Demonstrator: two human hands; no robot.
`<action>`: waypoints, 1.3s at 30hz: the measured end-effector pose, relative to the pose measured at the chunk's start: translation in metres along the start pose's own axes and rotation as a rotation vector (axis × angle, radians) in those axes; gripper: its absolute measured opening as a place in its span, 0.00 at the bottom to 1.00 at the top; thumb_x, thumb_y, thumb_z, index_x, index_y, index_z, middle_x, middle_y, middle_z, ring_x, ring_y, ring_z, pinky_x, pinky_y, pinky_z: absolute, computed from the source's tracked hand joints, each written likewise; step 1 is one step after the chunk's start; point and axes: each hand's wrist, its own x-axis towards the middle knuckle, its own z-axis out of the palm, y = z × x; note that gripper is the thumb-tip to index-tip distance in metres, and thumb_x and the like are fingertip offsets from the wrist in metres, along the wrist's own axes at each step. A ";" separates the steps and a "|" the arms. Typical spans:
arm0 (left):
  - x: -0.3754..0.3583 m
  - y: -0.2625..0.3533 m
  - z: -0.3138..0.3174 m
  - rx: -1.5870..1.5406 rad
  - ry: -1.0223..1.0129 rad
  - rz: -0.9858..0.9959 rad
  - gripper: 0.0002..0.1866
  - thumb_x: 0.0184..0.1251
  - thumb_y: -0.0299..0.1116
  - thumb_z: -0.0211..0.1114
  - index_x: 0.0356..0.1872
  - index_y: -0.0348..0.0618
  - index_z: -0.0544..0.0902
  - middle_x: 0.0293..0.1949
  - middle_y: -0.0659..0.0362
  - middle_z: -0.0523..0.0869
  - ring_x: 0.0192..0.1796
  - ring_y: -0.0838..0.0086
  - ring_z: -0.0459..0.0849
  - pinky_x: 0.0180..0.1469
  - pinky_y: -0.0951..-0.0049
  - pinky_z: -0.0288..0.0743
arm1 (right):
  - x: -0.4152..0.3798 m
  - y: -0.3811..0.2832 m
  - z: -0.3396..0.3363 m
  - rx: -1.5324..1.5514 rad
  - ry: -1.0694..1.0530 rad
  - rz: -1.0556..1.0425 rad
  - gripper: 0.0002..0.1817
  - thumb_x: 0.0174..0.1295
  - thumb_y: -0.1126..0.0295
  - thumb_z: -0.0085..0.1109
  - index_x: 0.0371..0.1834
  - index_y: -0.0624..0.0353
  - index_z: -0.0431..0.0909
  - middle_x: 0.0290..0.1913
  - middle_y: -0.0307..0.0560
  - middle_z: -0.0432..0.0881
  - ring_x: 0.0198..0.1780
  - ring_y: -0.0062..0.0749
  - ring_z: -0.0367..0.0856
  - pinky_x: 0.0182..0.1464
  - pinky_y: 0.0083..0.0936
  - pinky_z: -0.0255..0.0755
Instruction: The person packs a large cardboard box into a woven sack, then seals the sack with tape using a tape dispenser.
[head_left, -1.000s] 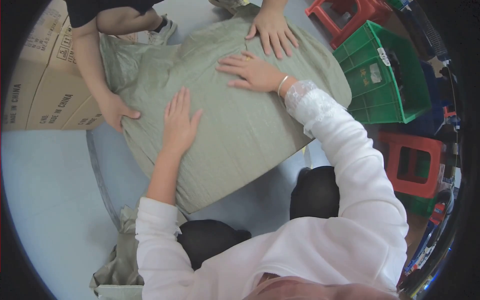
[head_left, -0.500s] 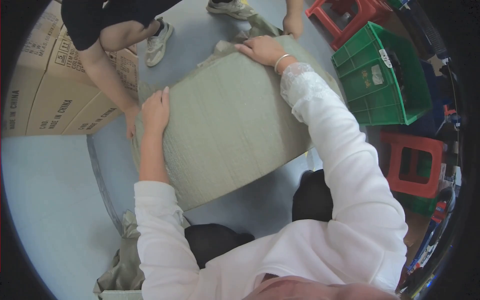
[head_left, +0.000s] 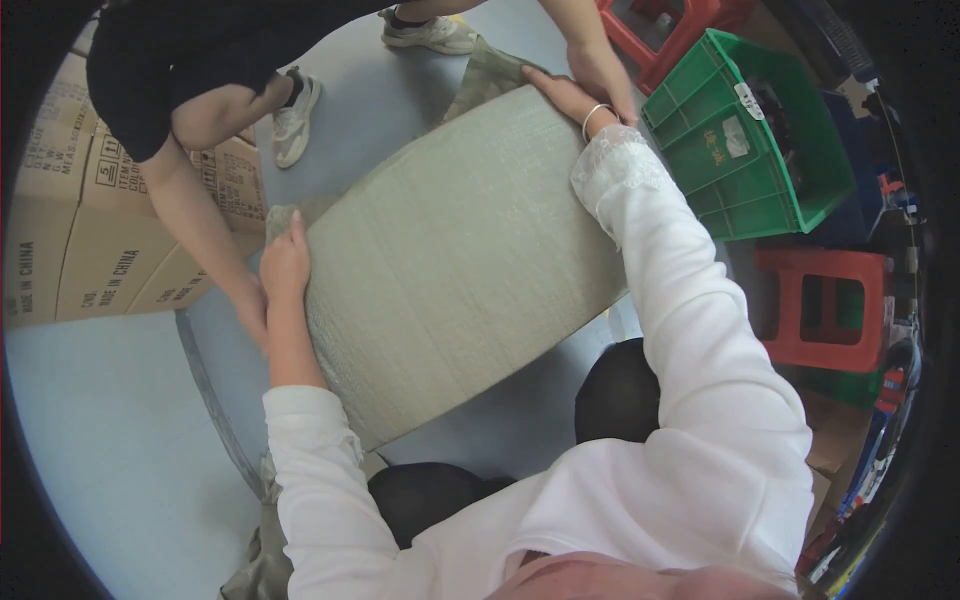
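A large box-shaped package [head_left: 455,265] in grey-green woven plastic sheeting lies tilted in front of me. Along its left edge my left hand [head_left: 287,262] grips the side, thumb on top and the other fingers mostly hidden. My right hand [head_left: 566,97] is closed over the far right corner, its fingertips partly out of sight beside a loose flap of sheeting [head_left: 490,78]. A co-worker faces me across the package. One of that person's hands [head_left: 250,305] is beside my left wrist, and the other [head_left: 605,85] is beside my right hand.
Brown cartons [head_left: 110,215] are stacked at the left. On the right are a green plastic crate [head_left: 715,150], a red stool [head_left: 825,345] and another red stool [head_left: 655,55] farther back. Crumpled sheeting [head_left: 262,550] sits by my left elbow. The co-worker's shoes [head_left: 295,125] are on the grey floor.
My hands have moved from the top of the package to its left edge and far right corner. The sheeting there lies flatter, and the co-worker's hands have shifted outward along the sides.
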 end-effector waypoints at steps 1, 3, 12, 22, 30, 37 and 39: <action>0.004 -0.003 0.000 0.007 0.007 0.011 0.38 0.70 0.54 0.25 0.38 0.33 0.81 0.36 0.41 0.81 0.41 0.48 0.78 0.41 0.54 0.68 | 0.007 -0.008 -0.004 0.060 -0.021 0.120 0.73 0.20 0.24 0.55 0.59 0.71 0.31 0.63 0.63 0.31 0.67 0.50 0.34 0.67 0.36 0.29; 0.011 -0.009 0.004 -0.009 -0.002 0.000 0.39 0.70 0.55 0.26 0.32 0.30 0.80 0.32 0.41 0.81 0.38 0.48 0.78 0.39 0.54 0.69 | 0.047 -0.027 -0.012 0.094 -0.053 0.287 0.58 0.24 0.33 0.60 0.52 0.65 0.47 0.57 0.51 0.46 0.62 0.38 0.43 0.62 0.29 0.35; 0.035 -0.050 -0.001 -0.014 -0.057 -0.058 0.42 0.67 0.58 0.25 0.35 0.28 0.80 0.39 0.38 0.80 0.44 0.46 0.76 0.44 0.54 0.66 | 0.058 0.084 0.034 -0.137 -0.092 -0.562 0.28 0.51 0.47 0.55 0.51 0.53 0.72 0.49 0.42 0.76 0.50 0.29 0.74 0.55 0.27 0.63; 0.186 -0.112 -0.014 0.071 -0.189 -0.098 0.43 0.67 0.60 0.23 0.46 0.29 0.78 0.46 0.38 0.78 0.53 0.47 0.73 0.54 0.54 0.62 | -0.030 0.026 0.038 0.113 0.401 -0.574 0.20 0.66 0.55 0.44 0.54 0.52 0.73 0.56 0.39 0.73 0.59 0.28 0.68 0.62 0.25 0.57; 0.230 -0.101 0.013 -0.099 -0.140 -0.073 0.40 0.67 0.60 0.29 0.48 0.28 0.75 0.48 0.35 0.75 0.55 0.44 0.70 0.52 0.53 0.64 | -0.023 -0.016 0.103 -0.574 0.212 -1.063 0.31 0.65 0.43 0.30 0.64 0.50 0.58 0.68 0.49 0.53 0.67 0.40 0.55 0.66 0.43 0.47; 0.186 -0.091 0.030 -0.034 -0.018 -0.060 0.38 0.66 0.61 0.28 0.55 0.40 0.74 0.51 0.40 0.75 0.54 0.42 0.70 0.50 0.51 0.64 | -0.014 -0.004 0.094 -0.431 0.198 -0.681 0.34 0.62 0.40 0.34 0.68 0.43 0.50 0.65 0.56 0.54 0.62 0.50 0.60 0.53 0.41 0.67; 0.180 -0.090 0.040 0.011 0.030 0.020 0.29 0.70 0.49 0.28 0.58 0.41 0.69 0.53 0.42 0.74 0.56 0.48 0.70 0.53 0.55 0.63 | -0.002 -0.006 0.087 -0.313 0.153 -0.561 0.37 0.60 0.39 0.37 0.69 0.41 0.44 0.53 0.59 0.64 0.48 0.55 0.70 0.45 0.43 0.68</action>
